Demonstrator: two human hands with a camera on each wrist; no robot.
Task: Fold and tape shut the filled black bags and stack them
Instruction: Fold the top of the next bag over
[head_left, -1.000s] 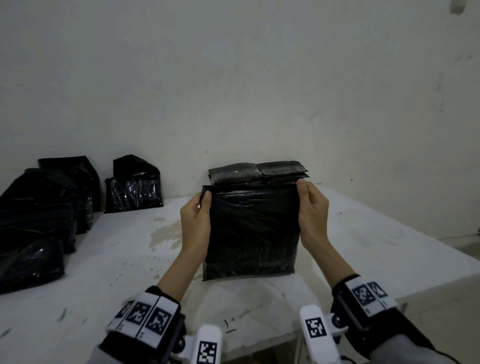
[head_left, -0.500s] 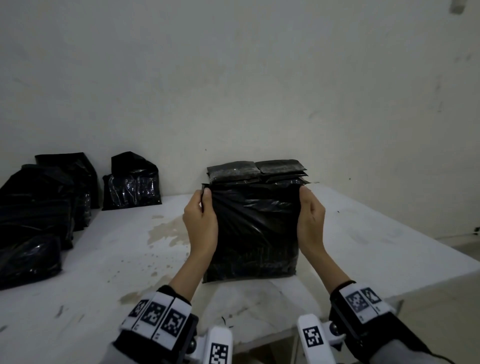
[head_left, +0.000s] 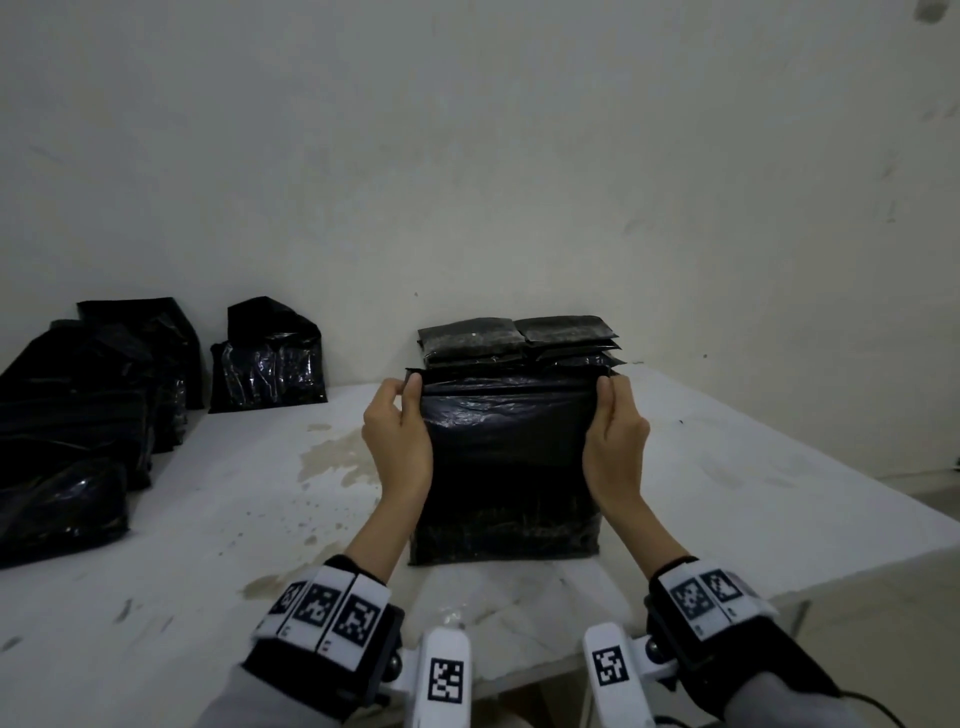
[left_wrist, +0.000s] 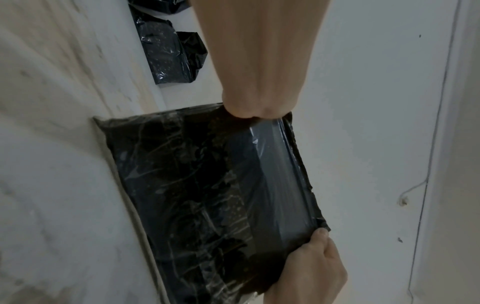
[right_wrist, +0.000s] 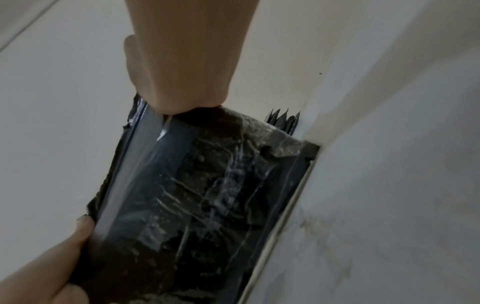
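Pinching top-left corner with left hand (head_left: 397, 436); black bag (head_left: 506, 467) standing upright mid-table (head_left: 727, 493), film thin, soft, likely slippery, contents looking blocky and weighty; right hand (head_left: 615, 441) pinching top-right corner. Best gripping folded rim.

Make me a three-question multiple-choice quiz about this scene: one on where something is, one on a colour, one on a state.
1. Where do the other bags sit? A) left by the wall B) on the floor C) right edge
2. What colour is the held bag? A) white B) black C) blue
3. What do the left hand and right hand do? A) hang idle B) press flat C) pinch the bag's top corners

Answers: 1 A, they stand at the table's far left. 2 B, glossy black plastic. 3 C, each pinches a top corner.
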